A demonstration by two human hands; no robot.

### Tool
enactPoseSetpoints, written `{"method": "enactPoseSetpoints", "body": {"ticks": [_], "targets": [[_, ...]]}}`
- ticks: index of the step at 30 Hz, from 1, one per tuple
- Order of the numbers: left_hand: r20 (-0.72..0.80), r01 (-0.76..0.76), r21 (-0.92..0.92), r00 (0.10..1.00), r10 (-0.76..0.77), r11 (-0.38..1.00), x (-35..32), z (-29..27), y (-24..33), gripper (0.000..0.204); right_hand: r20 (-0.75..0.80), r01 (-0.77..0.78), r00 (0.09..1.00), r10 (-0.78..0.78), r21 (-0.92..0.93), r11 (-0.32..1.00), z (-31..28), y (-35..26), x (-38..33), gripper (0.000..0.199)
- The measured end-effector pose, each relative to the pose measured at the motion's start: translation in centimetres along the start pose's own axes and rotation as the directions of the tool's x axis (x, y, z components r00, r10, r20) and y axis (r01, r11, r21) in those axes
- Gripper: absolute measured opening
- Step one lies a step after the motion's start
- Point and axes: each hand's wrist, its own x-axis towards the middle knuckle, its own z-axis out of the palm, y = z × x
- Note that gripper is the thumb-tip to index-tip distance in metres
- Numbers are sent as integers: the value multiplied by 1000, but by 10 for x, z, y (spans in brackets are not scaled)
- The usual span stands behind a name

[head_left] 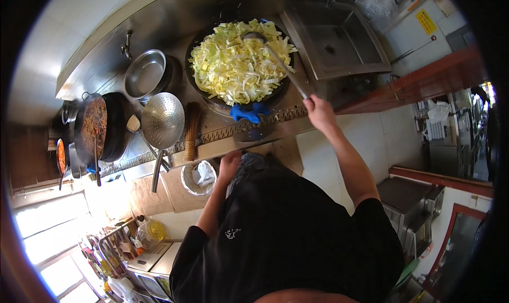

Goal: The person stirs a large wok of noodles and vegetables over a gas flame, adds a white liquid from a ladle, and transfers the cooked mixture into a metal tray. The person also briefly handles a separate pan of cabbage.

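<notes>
A large black wok (pixel 192 80) on the stove is heaped with chopped pale-green cabbage (pixel 238 64). My right hand (pixel 319 112) is closed round the handle end of a long metal ladle (pixel 285 67). The ladle's bowl rests on the upper part of the heap. A blue cloth (pixel 250 112) lies at the wok's near rim, apart from both hands. Down by my waist, close to the counter's front edge, is my left hand (pixel 230 165). Its fingers look curled in, and nothing shows in them.
Left of the wok are a steel basin (pixel 145 74), a perforated strainer (pixel 163 120) and a bamboo brush (pixel 191 136). Farther left stands a pot of dark reddish food (pixel 94 120). A lined bin (pixel 191 183) sits below the counter; a steel sink (pixel 339 43) lies right of the wok.
</notes>
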Motion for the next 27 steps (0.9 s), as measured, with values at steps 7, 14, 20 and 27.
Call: {"method": "enactPoseSetpoints", "body": {"ticks": [7, 14, 20, 27], "targets": [[263, 364, -714, 931, -253, 598, 82, 42, 95, 41, 73, -34, 997, 23, 148, 988, -46, -26, 7, 38], [392, 465, -862, 863, -320, 200, 177, 65, 85, 35, -109, -99, 991, 82, -165, 981, -3, -28, 42, 40], [197, 332, -888, 900, -390, 318, 169, 70, 98, 37, 58, -62, 997, 60, 32, 998, 20, -56, 22, 38], [270, 364, -868, 917, -294, 338, 155, 66, 108, 36, -277, 12, 961, 11, 81, 997, 0, -32, -10, 34]]}}
